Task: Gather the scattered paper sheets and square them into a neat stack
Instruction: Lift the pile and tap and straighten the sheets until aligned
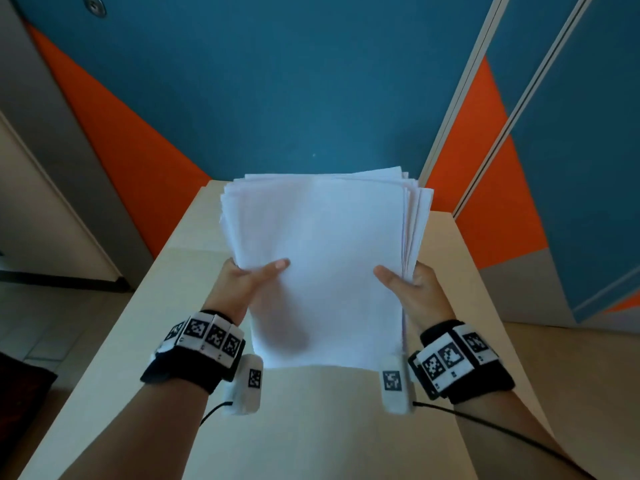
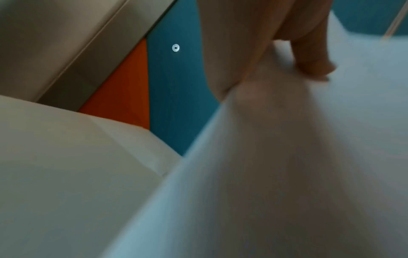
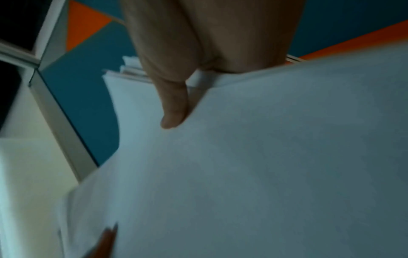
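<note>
Both thumbs lie flat across the top white sheet, the rest of each hand's fingers hidden beneath, so the left hand (image 1: 244,280) pinches the paper stack (image 1: 322,265) at its left edge and the right hand (image 1: 414,289) pinches it at the right edge. The stack is held up off the pale bench (image 1: 311,427), its near edge toward the person. The sheets are not yet flush: edges fan out at the stack's far right corner. Beyond the stack stands a teal and orange wall (image 1: 277,81).
</note>
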### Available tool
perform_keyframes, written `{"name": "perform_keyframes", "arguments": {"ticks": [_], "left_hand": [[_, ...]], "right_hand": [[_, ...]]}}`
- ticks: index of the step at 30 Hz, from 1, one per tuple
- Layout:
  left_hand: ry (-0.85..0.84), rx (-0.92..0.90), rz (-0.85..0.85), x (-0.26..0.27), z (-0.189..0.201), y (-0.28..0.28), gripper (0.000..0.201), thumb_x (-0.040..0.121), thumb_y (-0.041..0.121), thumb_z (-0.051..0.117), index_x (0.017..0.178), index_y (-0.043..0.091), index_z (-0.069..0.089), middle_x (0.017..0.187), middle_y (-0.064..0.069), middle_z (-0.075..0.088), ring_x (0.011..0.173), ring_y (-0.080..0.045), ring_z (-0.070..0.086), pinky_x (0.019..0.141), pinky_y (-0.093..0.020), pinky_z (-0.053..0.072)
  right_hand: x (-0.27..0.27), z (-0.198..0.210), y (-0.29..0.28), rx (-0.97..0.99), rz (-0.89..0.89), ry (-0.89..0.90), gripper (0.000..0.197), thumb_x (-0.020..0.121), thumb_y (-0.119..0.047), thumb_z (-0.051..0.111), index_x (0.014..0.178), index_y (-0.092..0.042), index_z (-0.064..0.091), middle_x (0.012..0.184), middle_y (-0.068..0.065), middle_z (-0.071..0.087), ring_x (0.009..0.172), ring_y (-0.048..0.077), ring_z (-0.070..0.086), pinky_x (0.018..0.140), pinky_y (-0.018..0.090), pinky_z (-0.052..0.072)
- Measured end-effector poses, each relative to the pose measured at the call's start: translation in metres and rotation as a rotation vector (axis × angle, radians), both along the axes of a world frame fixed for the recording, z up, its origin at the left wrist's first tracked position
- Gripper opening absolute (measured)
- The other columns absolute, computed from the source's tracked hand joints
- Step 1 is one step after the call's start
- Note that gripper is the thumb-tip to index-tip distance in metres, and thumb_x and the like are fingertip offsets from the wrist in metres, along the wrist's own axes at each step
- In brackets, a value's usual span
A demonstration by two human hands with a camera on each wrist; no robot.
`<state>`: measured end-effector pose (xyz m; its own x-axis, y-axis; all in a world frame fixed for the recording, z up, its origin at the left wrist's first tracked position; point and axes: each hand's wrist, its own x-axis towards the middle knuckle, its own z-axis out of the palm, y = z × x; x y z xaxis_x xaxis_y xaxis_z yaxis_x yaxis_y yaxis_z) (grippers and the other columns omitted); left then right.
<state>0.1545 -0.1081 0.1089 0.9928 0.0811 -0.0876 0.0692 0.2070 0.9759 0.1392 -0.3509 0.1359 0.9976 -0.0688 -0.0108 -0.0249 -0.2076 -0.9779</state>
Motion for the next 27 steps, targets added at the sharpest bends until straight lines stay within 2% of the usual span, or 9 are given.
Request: {"name": "perform_keyframes", "arguments": {"ticks": [3,7,10,12,16,19,22,24,27], "left_hand": [[-0.096,0.043,0.038,0.001,0.017,-0.007,0.023,0.062,0.011,0.082,0.081,0.018,0.071,0.076,0.007,0.076,0.074,-0.012,0.072,0.063,-0.025,0.057],[-0.151,0.139,-0.005,-0.003,0.010,-0.012,0.039,0.063,0.010,0.082,0.097,0.023,0.067,0.086,0.011,0.075,0.082,-0.004,0.071,0.069,-0.021,0.057],[-0.097,0.204,0.015,-0.004,-0.010,-0.008,0.074,0.054,0.028,0.081,0.122,0.018,0.055,0.110,0.000,0.069,0.101,-0.016,0.066,0.081,-0.032,0.054],[-0.078,0.188,0.050,-0.006,-0.016,-0.009,0.065,0.060,0.021,0.074,0.122,0.019,0.053,0.109,0.001,0.066,0.101,-0.017,0.063,0.079,-0.030,0.052],[-0.140,0.122,0.100,-0.010,-0.011,-0.016,0.044,0.073,0.003,0.069,0.105,0.030,0.054,0.096,0.010,0.066,0.087,-0.010,0.065,0.069,-0.023,0.051],[-0.213,0.045,0.199,-0.013,0.002,-0.019,0.040,0.069,0.031,0.072,0.104,0.030,0.052,0.097,0.007,0.066,0.085,-0.011,0.065,0.076,-0.025,0.053],[-0.288,0.064,0.332,-0.011,0.016,-0.027,0.046,0.067,0.058,0.055,0.103,0.030,0.051,0.099,0.005,0.056,0.082,0.000,0.054,0.081,-0.015,0.042],[-0.322,0.127,0.427,-0.008,0.024,-0.032,0.050,0.068,0.062,0.045,0.100,0.024,0.052,0.097,0.006,0.050,0.070,0.013,0.045,0.070,-0.001,0.035],[-0.322,0.154,0.512,-0.004,0.032,-0.039,0.034,0.073,0.056,0.053,0.085,0.024,0.053,0.080,0.008,0.049,0.068,0.003,0.042,0.064,-0.008,0.035]], "right_hand": [[-0.003,-0.013,-0.001,0.049,-0.095,-0.008,0.024,0.082,-0.018,0.069,0.066,-0.007,0.055,0.063,-0.009,0.061,0.060,0.005,0.060,0.064,0.017,0.046],[-0.009,-0.027,0.000,0.141,-0.037,0.064,0.024,0.077,-0.005,0.072,0.098,-0.015,0.067,0.093,-0.010,0.070,0.080,-0.005,0.068,0.071,0.009,0.052],[-0.007,-0.033,-0.001,0.111,-0.042,0.112,0.048,0.065,-0.017,0.081,0.110,-0.015,0.063,0.112,0.003,0.069,0.106,0.014,0.064,0.097,0.038,0.050],[-0.005,-0.033,-0.001,0.141,-0.056,0.111,0.061,0.061,-0.017,0.081,0.118,-0.011,0.059,0.117,0.006,0.067,0.114,0.023,0.061,0.100,0.045,0.047],[-0.008,-0.025,0.003,0.218,-0.082,0.008,0.034,0.071,0.007,0.073,0.093,-0.019,0.066,0.093,-0.001,0.072,0.086,0.009,0.071,0.078,0.029,0.055],[-0.013,-0.013,0.008,0.409,-0.101,-0.138,0.043,0.071,-0.006,0.075,0.109,-0.014,0.058,0.105,0.006,0.068,0.093,0.017,0.068,0.083,0.031,0.056],[-0.012,-0.004,0.017,0.446,-0.234,-0.236,0.041,0.066,-0.034,0.070,0.104,-0.032,0.054,0.102,0.004,0.054,0.090,0.015,0.058,0.081,0.033,0.051],[-0.009,0.001,0.025,0.410,-0.323,-0.300,0.034,0.067,-0.046,0.064,0.097,-0.033,0.056,0.088,-0.003,0.051,0.083,0.004,0.053,0.080,0.022,0.047],[-0.007,0.006,0.033,0.421,-0.400,-0.359,0.015,0.082,-0.033,0.060,0.084,-0.018,0.056,0.065,-0.007,0.042,0.054,-0.007,0.043,0.058,0.003,0.039]]}}
